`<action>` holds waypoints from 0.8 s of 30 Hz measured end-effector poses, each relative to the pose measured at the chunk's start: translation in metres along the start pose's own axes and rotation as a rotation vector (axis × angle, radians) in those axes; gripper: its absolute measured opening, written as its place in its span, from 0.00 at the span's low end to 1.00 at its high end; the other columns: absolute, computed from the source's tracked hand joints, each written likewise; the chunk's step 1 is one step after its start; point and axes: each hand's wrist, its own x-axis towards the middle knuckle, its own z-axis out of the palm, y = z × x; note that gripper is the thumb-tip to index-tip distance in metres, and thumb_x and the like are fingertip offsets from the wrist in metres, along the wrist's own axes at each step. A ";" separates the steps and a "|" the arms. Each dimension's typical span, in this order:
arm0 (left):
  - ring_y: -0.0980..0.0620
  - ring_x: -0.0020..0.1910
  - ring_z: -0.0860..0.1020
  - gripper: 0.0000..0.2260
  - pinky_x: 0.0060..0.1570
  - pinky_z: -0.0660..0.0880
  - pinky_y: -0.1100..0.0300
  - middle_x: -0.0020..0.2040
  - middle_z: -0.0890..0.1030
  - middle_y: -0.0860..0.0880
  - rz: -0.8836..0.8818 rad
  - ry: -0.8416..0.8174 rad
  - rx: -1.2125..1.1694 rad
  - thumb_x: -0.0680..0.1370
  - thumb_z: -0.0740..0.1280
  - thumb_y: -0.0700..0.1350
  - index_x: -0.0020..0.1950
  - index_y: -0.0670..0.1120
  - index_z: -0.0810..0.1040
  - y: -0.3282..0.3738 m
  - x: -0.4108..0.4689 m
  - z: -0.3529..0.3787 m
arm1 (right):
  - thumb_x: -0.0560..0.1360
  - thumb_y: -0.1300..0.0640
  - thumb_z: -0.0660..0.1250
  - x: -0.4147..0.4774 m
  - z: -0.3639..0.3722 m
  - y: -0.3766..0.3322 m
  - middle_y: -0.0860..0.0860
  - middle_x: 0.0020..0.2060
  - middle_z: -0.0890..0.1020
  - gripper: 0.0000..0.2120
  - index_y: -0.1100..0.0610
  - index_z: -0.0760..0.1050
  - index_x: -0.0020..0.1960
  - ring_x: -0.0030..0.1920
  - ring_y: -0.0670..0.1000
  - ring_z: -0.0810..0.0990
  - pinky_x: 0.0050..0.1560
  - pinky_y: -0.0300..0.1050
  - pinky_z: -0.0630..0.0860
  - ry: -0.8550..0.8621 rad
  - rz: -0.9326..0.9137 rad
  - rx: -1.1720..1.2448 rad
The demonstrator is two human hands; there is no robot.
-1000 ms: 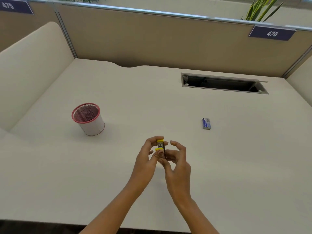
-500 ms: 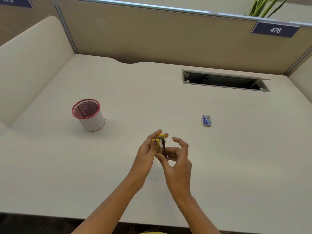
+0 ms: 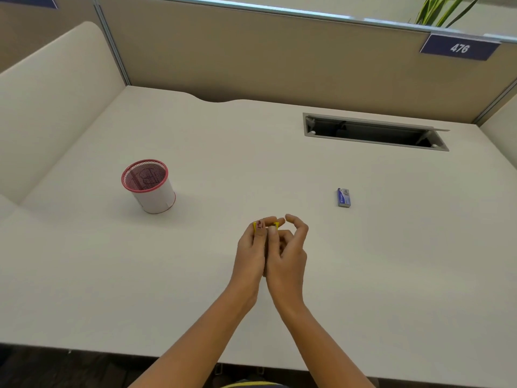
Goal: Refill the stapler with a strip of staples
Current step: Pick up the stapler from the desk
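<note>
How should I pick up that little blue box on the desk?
Pinch the little blue box across its two long sides, coming straight down from above. It lies flat on the desk with its long sides running away from you and bare space all around, so thumb and finger should slip down either side easily. Both hands are busy with the yellow stapler right now.

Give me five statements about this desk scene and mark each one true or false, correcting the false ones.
1. Both hands are together on the yellow stapler. True.
2. The small blue staple box lies on the desk, apart from the right hand. True.
3. The red-rimmed mesh cup lies tipped on its side. False: it stands upright.
4. The cup is on the side of the right hand. False: it is on the side of the left hand.
5. The partition sign reads 480. False: it reads 476.
</note>
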 end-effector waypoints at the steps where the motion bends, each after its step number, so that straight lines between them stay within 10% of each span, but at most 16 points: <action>1: 0.53 0.53 0.83 0.13 0.52 0.78 0.58 0.53 0.84 0.57 0.036 0.055 0.004 0.83 0.54 0.50 0.56 0.51 0.78 -0.001 0.000 0.003 | 0.82 0.53 0.60 0.001 0.002 0.000 0.49 0.35 0.82 0.15 0.49 0.61 0.66 0.35 0.45 0.82 0.34 0.38 0.78 0.006 -0.011 -0.006; 10: 0.54 0.46 0.85 0.13 0.40 0.82 0.58 0.51 0.84 0.53 0.150 0.360 -0.169 0.83 0.49 0.52 0.51 0.49 0.70 0.014 0.004 0.014 | 0.84 0.57 0.51 0.023 0.004 -0.012 0.54 0.35 0.77 0.10 0.48 0.58 0.64 0.31 0.49 0.76 0.30 0.44 0.75 0.152 0.088 0.121; 16: 0.58 0.56 0.80 0.11 0.54 0.77 0.56 0.57 0.82 0.54 0.148 0.345 -0.204 0.84 0.50 0.48 0.53 0.50 0.72 0.015 0.006 0.011 | 0.84 0.56 0.53 0.039 0.000 -0.013 0.51 0.40 0.80 0.10 0.48 0.60 0.64 0.33 0.45 0.81 0.35 0.39 0.79 0.140 0.249 0.430; 24: 0.46 0.44 0.85 0.09 0.42 0.82 0.53 0.52 0.84 0.41 -0.204 0.157 -0.136 0.80 0.57 0.39 0.53 0.42 0.76 0.005 0.007 -0.016 | 0.84 0.59 0.52 0.064 -0.017 -0.014 0.56 0.41 0.81 0.08 0.55 0.61 0.63 0.31 0.47 0.82 0.34 0.39 0.79 0.226 0.332 0.730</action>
